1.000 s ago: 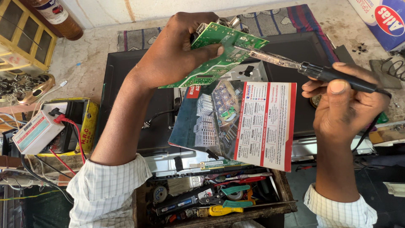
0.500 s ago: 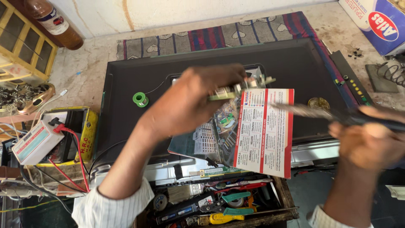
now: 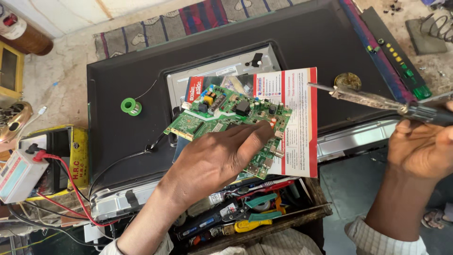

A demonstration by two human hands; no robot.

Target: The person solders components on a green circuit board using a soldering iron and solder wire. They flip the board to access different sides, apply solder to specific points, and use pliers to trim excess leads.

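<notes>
A: Take the black television panel (image 3: 122, 108) lying face down as the landmark. What sits off its left edge?

B: A white meter (image 3: 19, 172) with red leads, resting by a yellow box (image 3: 78, 158). On the panel itself, toward its left part, lies a green solder spool (image 3: 128, 106).

A: And in the middle?

B: A green circuit board (image 3: 222, 118) lies flat on a printed booklet (image 3: 295, 118) that rests over the panel's middle. The left hand (image 3: 214, 160) comes in from the panel's near edge and presses on the board, fingers (image 3: 257, 132) spread across its right half and thumb tucked by its near edge.

A: Below that edge?

B: An open wooden toolbox (image 3: 264, 224) with pliers (image 3: 252, 208) and other tools inside.

A: The right side?

B: The right hand (image 3: 422, 146) is closed around the dark handle of a soldering iron (image 3: 373, 100). The iron's tip points left and hangs above the panel's right part, just beside the booklet's edge and apart from the board. A round tin (image 3: 348, 81) sits on the panel behind it.
</notes>
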